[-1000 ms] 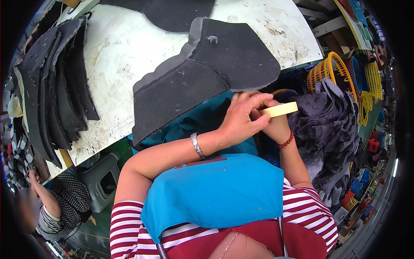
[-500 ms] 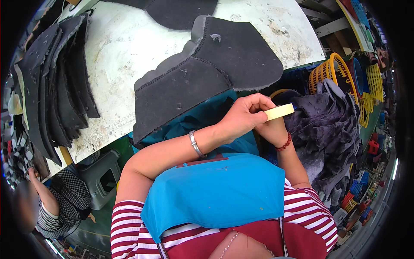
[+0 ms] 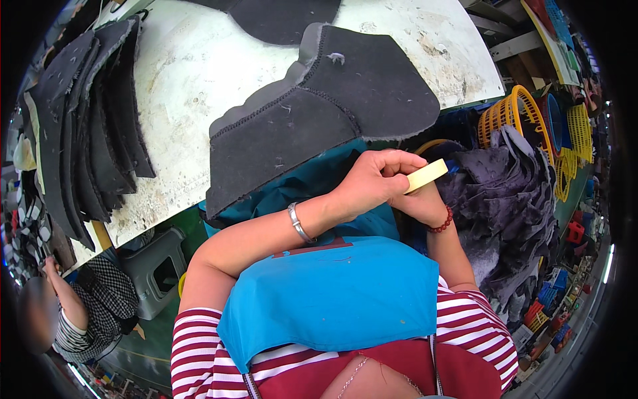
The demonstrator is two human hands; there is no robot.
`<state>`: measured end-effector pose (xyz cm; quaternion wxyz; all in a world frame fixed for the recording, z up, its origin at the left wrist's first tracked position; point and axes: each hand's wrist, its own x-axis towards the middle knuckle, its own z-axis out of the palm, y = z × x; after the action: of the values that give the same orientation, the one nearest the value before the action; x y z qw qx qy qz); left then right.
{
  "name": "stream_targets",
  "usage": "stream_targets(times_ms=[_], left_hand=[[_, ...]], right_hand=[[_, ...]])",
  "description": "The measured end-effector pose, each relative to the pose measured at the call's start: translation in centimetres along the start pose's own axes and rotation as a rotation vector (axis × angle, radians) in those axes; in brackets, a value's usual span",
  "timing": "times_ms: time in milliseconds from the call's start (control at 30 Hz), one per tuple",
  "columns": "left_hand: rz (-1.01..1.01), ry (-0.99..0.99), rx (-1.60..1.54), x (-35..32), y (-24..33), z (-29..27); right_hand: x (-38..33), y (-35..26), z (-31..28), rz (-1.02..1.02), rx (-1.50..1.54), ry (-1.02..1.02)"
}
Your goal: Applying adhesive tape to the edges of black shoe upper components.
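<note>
My left hand (image 3: 375, 178), with a silver bangle at the wrist, pinches a pale yellow roll of tape (image 3: 427, 175) between thumb and fingers; the roll shows edge-on. Right beneath it is my right hand (image 3: 425, 205), a red bead bracelet on its wrist. Its fingers are hidden behind the left hand and the tape, so whether it also grips the roll I cannot tell. Just beyond both hands a dark grey, stitched fabric piece (image 3: 279, 143) lies flat on the white table (image 3: 179, 86), its near edge overhanging. A blue apron (image 3: 332, 292) covers my front.
A stack of dark fabric pieces (image 3: 86, 126) hangs over the table's left side. Another dark piece (image 3: 286, 20) lies at the far edge. To the right are a heap of grey fabric (image 3: 502, 193) and a yellow basket (image 3: 498, 116). A person (image 3: 80, 312) is at lower left, near a grey plastic stool (image 3: 156, 272).
The tape roll has tilted a little, its right end swinging up and slightly left. My hands have stayed almost in place; the whole view has shifted slightly.
</note>
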<state>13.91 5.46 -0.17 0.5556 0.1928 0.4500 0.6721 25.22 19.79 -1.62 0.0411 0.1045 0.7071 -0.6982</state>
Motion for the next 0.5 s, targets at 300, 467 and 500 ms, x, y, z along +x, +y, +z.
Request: stream_targets(times_ms=[300, 467, 500], left_hand=[[0.290, 0.273, 0.393, -0.7, -1.3, -0.1], [0.214, 0.309, 0.431, -1.5, -0.8, -0.1], [0.234, 0.315, 0.434, -1.6, -0.8, 0.0]], right_hand=[[0.7, -0.1, 0.9, -0.170, -0.215, 0.114], [1.6, -0.4, 1.4, -0.375, -0.750, 0.401], [1.6, -0.3, 1.4, -0.429, -0.829, 0.434]])
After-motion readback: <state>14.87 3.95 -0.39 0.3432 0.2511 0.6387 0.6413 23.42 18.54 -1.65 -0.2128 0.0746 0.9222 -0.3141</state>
